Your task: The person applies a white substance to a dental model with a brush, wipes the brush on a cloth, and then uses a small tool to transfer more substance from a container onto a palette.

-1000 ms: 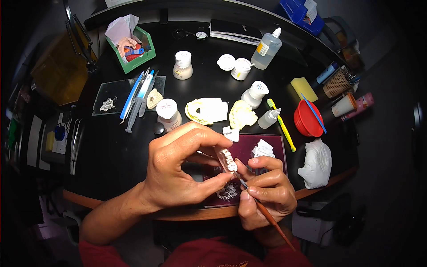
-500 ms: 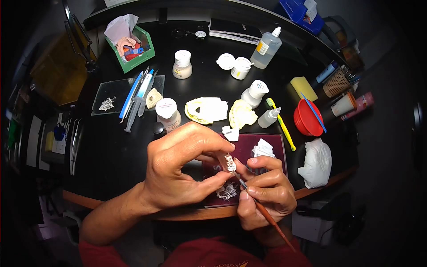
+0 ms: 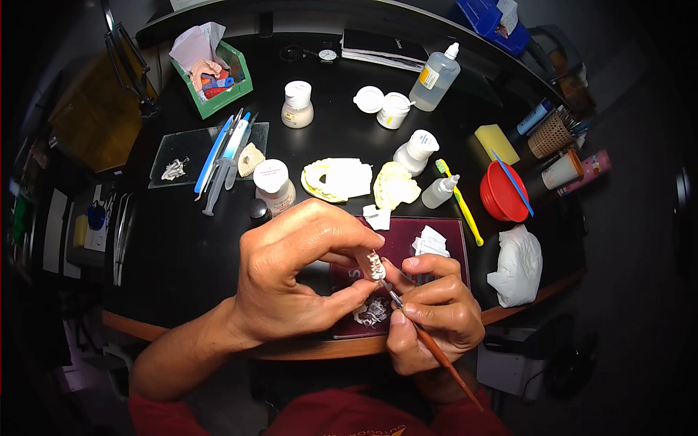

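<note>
Between the thumb and fingers of my left hand [image 3: 302,272] is a small dental piece [image 3: 375,267] with a row of white teeth. My right hand [image 3: 436,316] pinches a thin brush [image 3: 438,354] with a reddish-brown handle, its tip at the lower edge of the teeth. Under the hands lies a dark red pad [image 3: 454,236], with a crumpled white tissue [image 3: 430,242] and a heap of whitish scraps [image 3: 371,312] on it. Just beyond the pad are pale yellow and white dental casts [image 3: 349,178] [image 3: 396,186].
Powder jars [image 3: 297,105] [image 3: 275,186], an open white jar [image 3: 393,111] and a clear bottle [image 3: 435,78] stand farther back. A green bin [image 3: 243,81] and a glass plate with tools [image 3: 171,149] are left; a red bowl [image 3: 503,192], toothbrush [image 3: 465,207] and crumpled white bundle [image 3: 518,267] are right.
</note>
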Demonstrator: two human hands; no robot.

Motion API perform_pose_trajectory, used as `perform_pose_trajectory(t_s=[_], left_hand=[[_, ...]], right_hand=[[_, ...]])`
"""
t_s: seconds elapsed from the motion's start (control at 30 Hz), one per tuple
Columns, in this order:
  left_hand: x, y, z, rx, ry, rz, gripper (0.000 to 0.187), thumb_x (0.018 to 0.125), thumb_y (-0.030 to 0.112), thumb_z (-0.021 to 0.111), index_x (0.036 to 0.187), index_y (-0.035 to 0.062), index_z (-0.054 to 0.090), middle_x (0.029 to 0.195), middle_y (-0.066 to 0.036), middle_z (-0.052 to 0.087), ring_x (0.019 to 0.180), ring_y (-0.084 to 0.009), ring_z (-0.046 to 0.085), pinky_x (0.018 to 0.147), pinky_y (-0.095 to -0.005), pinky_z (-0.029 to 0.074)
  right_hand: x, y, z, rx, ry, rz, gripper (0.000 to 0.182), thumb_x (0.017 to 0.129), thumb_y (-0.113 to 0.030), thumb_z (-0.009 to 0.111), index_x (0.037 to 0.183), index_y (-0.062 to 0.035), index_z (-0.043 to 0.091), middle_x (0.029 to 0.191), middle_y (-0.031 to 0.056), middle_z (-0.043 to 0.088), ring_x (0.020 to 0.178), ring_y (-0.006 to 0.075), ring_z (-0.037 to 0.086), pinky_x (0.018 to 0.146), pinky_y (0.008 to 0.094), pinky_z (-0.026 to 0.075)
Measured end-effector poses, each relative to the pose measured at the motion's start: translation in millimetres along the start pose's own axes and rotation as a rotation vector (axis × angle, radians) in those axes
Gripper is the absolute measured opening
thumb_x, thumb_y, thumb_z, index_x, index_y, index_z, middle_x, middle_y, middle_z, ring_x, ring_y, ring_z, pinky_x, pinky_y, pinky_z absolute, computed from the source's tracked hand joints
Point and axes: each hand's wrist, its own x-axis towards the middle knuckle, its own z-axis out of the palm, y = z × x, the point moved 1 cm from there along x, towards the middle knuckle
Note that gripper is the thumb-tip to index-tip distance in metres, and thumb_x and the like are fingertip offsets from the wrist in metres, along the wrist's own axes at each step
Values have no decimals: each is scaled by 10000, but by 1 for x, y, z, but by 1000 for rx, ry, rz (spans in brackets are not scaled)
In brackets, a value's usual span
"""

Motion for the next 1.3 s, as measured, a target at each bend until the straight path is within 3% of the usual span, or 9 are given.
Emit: perform_pose_trajectory(t_s=[0.33,0.73,1.3], left_hand=[[-1,-1,-1,-8,-6,-11,491,685,-71,927,1119,-56,699,1062,-162,669,922,-197,759,770,-296,697],[-3,-3,1,-103,-2,-171,526,683,-53,957,1127,-74,675,1072,-143,668,955,-221,777,819,-327,697],[-1,-3,-1,-22,-14,-91,588,677,-64,942,1224,-20,731,1059,-122,672,918,-163,750,775,-293,699]], right_hand=[[-1,-2,0,5,10,-13,274,767,127,718,983,-17,631,916,129,645,1108,358,675,902,461,685],[-2,-1,-1,-23,23,-44,277,775,123,714,1000,-16,631,923,130,638,1103,344,667,884,462,693],[0,-1,2,-34,19,-13,281,733,151,710,958,-3,643,922,124,629,1112,348,667,902,445,690]])
